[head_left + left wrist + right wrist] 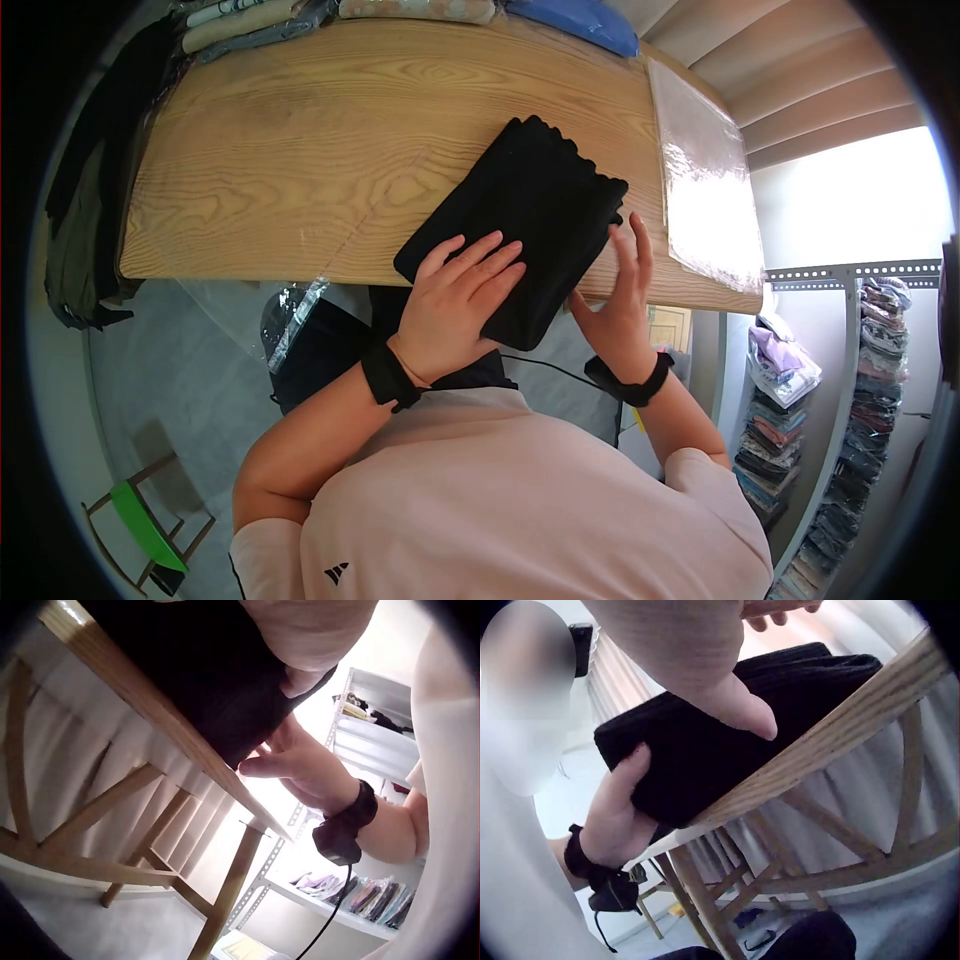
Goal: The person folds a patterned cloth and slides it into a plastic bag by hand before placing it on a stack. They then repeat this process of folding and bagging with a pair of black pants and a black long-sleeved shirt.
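Note:
A black folded garment [530, 210] with a scalloped edge lies on the wooden table [300, 150], its near corner reaching past the front edge. My left hand [460, 305] rests on top of it with straight, spread fingers. In the right wrist view the left thumb [637, 759] is against the garment's side. My right hand [622, 310] is beside the garment's right side, fingers raised and thumb tip close to its edge. The right wrist view shows that thumb [754, 720] in front of the black layers [705, 750]. Both wrists wear black bands.
Clear plastic bags lie at the table's right end [700, 180] and hang over its front left edge [290, 320]. Packed textiles [415, 8] and a blue package [575, 22] line the back. Dark clothing [85, 220] hangs at left. Metal shelving [850, 330] holds bagged garments at right.

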Demonstrator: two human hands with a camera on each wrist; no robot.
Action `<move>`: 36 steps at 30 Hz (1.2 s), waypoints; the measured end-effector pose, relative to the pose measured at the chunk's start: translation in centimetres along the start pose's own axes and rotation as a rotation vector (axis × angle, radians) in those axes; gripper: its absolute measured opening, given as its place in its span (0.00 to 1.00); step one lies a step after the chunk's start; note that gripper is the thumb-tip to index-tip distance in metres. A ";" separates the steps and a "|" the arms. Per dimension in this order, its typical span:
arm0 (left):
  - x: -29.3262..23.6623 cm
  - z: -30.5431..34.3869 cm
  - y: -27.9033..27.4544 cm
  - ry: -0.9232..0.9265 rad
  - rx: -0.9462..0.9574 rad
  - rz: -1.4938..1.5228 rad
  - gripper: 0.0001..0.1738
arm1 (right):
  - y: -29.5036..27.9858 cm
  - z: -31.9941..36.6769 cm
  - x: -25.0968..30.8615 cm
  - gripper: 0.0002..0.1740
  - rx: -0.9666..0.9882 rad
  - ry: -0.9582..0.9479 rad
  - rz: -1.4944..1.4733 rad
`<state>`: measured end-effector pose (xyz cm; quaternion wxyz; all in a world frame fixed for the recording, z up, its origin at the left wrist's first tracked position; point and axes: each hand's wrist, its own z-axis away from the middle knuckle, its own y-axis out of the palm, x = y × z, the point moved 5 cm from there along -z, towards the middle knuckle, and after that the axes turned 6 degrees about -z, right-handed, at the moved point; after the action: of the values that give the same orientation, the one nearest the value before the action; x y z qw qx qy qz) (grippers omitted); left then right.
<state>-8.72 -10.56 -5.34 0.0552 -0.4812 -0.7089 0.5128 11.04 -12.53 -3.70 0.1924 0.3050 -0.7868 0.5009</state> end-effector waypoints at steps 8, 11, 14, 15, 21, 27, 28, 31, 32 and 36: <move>2.0 -0.4 -5.0 -0.011 0.012 0.221 0.34 | 1.6 -4.7 1.2 0.31 0.430 -0.391 0.311; 6.3 -0.7 -4.2 -0.574 -0.018 0.237 0.28 | 1.7 -5.5 2.2 0.32 0.557 -0.516 0.386; 8.4 -1.4 -2.4 -0.769 0.207 0.281 0.29 | 1.7 -6.4 2.7 0.32 0.635 -0.577 0.377; 8.6 -1.9 -2.0 -0.796 0.307 0.236 0.29 | 1.7 -6.7 2.8 0.32 0.633 -0.583 0.380; 8.5 -3.2 -0.2 -0.905 0.483 0.955 0.31 | 2.1 -6.9 2.9 0.31 0.717 -0.609 0.342; 5.0 -5.4 -4.7 -0.516 0.440 0.270 0.24 | 1.9 -6.4 3.9 0.27 0.671 -0.587 0.256; 4.4 -5.4 -5.1 -0.514 0.441 0.268 0.24 | 1.5 -6.3 4.7 0.25 0.556 -0.633 0.259; 1.7 -5.6 -6.9 -0.192 0.208 -0.060 0.24 | 1.1 -6.2 5.5 0.21 0.415 -0.712 0.265; 1.2 -5.5 -6.9 -0.193 0.206 -0.062 0.24 | 1.2 -6.2 5.7 0.19 0.388 -0.749 0.269; -1.2 -4.7 -7.0 -0.091 0.181 -0.316 0.19 | 1.8 -6.9 6.5 0.15 0.494 -0.666 0.226</move>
<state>-9.76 -8.39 2.87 0.1460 -0.3335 -0.7284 0.5805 5.04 -7.59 2.00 -0.2073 0.3987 -0.6911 0.5661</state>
